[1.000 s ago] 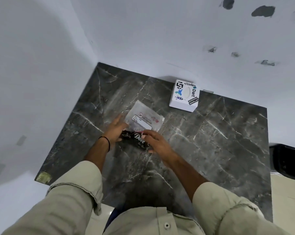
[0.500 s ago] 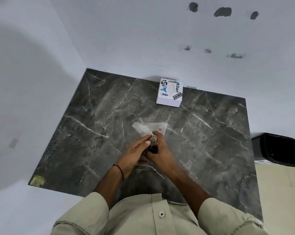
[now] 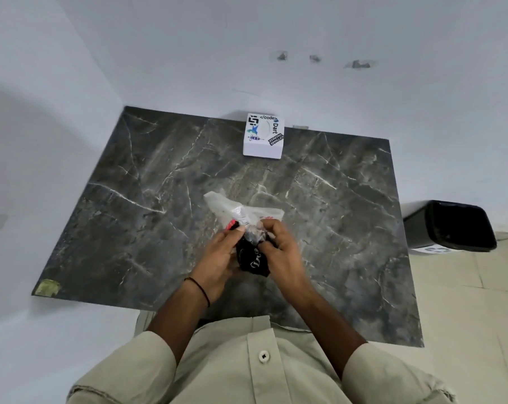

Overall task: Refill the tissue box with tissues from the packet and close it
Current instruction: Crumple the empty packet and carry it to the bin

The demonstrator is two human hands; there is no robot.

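A white cube tissue box (image 3: 263, 136) with stickers on its top stands at the far edge of the dark marble table (image 3: 147, 199), against the wall. Both hands hold the tissue packet (image 3: 241, 212), a clear crinkled plastic wrapper with a black printed end, lifted above the table's middle. My left hand (image 3: 217, 258) grips its left side by a red mark. My right hand (image 3: 279, 252) pinches the clear plastic at the top right. The packet's lower part is partly hidden between my palms.
White walls close off the table on the far and left sides. A black bin (image 3: 451, 228) stands on the tiled floor to the right of the table. A yellowish patch (image 3: 47, 287) marks the table's near left corner.
The packet lay flat on the table a second ago; both hands have since picked it up and bunched it between them. The camera has tilted downward.
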